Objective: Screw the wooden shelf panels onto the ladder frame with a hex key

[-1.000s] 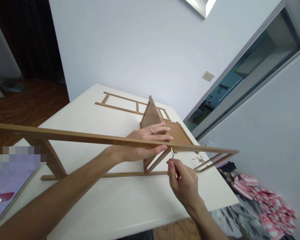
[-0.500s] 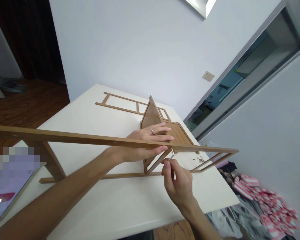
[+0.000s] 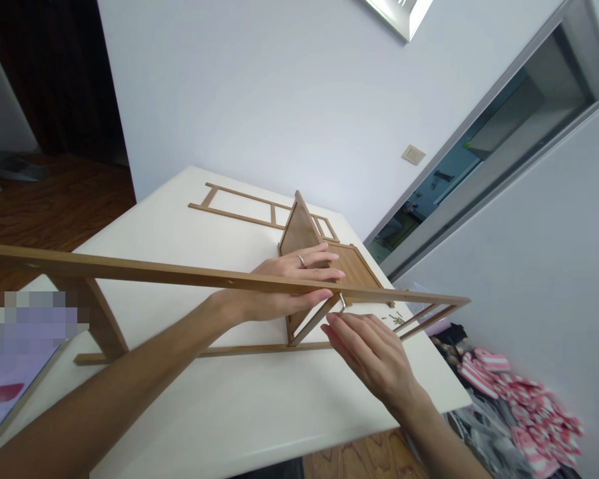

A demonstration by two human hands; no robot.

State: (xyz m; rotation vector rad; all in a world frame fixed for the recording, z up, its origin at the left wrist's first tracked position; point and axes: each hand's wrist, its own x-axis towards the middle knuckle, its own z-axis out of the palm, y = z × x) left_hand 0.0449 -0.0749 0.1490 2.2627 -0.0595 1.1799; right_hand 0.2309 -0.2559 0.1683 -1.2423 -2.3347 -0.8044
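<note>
A wooden ladder-shaped frame [image 3: 160, 273] stands on its long edge, with one rail running across in front of me. My left hand [image 3: 284, 283] reaches behind that rail and steadies a wooden panel [image 3: 299, 229] at the joint, fingers stretched over it and thumb on the near side. A bent metal hex key [image 3: 342, 303] sits at the rail by a crosspiece. My right hand [image 3: 372, 352] is at the key's lower end, fingers fairly straight and pressed together. The fingers hide part of the key, and its seat in the rail is hard to see.
Behind lie a second wooden ladder frame [image 3: 239, 194] and another wooden panel [image 3: 354, 266] on the white table [image 3: 259, 406]. Several screws [image 3: 397, 319] lie to the right. A tablet-like device [image 3: 24, 372] is at the left edge. Striped cloth [image 3: 534, 399] is heaped beyond the table.
My right hand has gone from a curled pinch at the hex key to straighter fingers, with the wrist further right. The key's angle has shifted slightly. My left hand stays in place.
</note>
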